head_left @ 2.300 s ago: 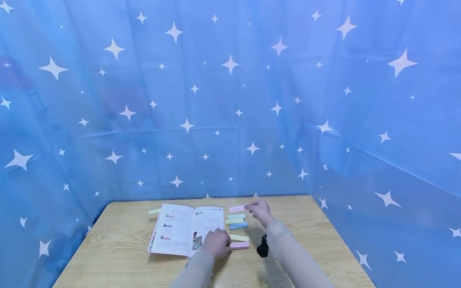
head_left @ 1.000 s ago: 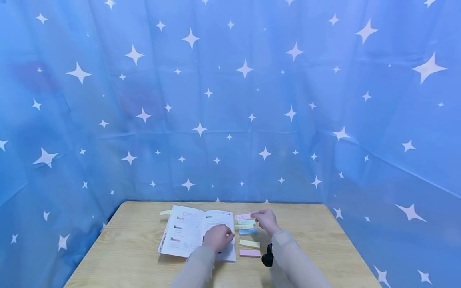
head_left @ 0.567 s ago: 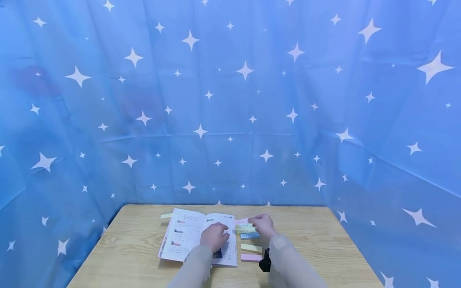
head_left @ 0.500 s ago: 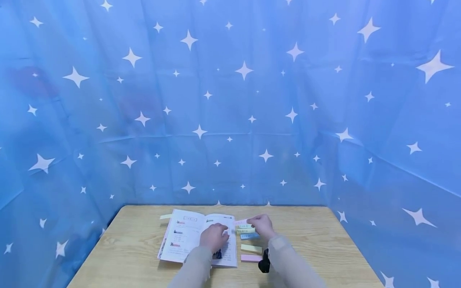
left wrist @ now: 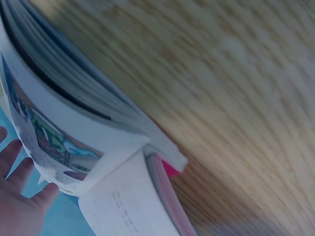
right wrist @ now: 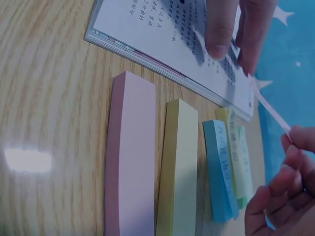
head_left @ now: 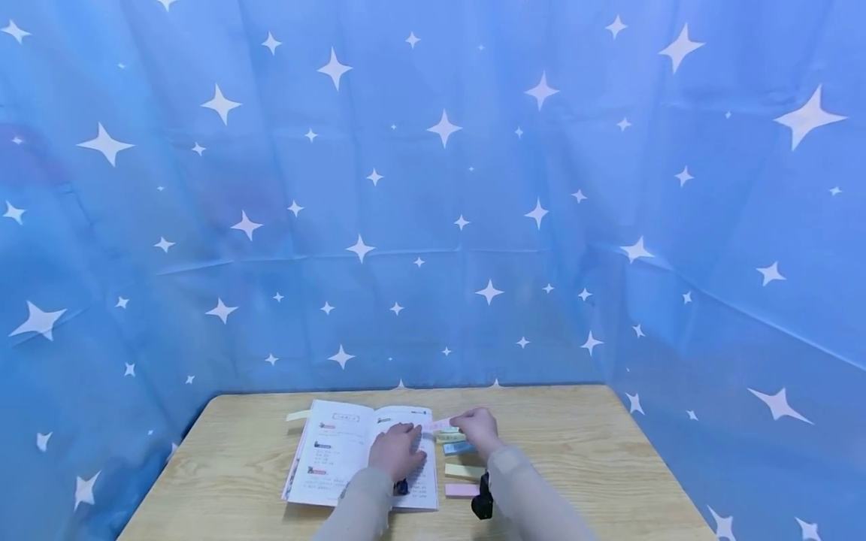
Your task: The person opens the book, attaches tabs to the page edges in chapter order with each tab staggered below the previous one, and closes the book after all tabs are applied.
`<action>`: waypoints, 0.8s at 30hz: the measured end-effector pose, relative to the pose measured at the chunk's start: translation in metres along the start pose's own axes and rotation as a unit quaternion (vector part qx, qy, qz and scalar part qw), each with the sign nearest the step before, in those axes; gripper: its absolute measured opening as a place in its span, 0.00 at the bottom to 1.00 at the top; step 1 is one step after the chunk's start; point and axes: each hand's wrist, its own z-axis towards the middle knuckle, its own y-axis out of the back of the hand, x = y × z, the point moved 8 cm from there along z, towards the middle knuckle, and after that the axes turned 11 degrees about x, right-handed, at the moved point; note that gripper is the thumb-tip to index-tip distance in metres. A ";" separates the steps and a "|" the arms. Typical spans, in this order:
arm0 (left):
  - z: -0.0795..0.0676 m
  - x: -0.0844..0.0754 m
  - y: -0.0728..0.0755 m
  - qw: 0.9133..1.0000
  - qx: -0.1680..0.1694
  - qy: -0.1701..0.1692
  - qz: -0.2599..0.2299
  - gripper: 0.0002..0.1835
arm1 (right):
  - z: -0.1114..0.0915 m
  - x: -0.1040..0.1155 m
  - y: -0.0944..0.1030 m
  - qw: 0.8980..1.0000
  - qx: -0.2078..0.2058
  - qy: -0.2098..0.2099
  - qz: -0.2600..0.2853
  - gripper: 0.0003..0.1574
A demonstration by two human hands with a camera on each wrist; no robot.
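My right hand (head_left: 479, 430) pinches one end of a narrow pink sticky note (right wrist: 269, 105) between thumb and fingertips. The strip stretches out to the left toward an open book (head_left: 325, 469). Lying over the book's right page, my left hand (head_left: 395, 453) has its fingers extended. One of its fingertips is right at the strip's far end, by the page's outer edge. In the left wrist view, the left hand's spread fingers (left wrist: 45, 194) show beside the book's curved pages.
Right of the book lie blue (right wrist: 216, 162), yellow (right wrist: 236, 147) and green (right wrist: 247, 172) sticky notes with handwriting. Nearer are a plain yellow block (right wrist: 183, 157) and a pink block (right wrist: 135, 152). A yellow strip (head_left: 298, 415) sticks out of the book's left side. A starred curtain (head_left: 433, 300) stands behind the table.
My right hand has brought the pink sticky note leftward to the right page's edge. My left hand has moved from the page's lower right up to the strip's end, fingers straightening.
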 end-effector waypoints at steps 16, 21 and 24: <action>0.006 0.001 -0.012 1.000 0.012 0.023 -0.004 0.35 | 0.001 0.004 -0.008 1.000 -0.005 0.014 -0.023 0.11; 0.007 0.000 -0.014 1.000 0.010 0.016 0.007 0.33 | 0.000 0.002 -0.010 1.000 0.002 0.013 -0.029 0.10; 0.008 0.000 -0.015 1.000 0.011 0.013 0.008 0.33 | 0.001 0.000 -0.011 1.000 0.002 0.011 -0.029 0.09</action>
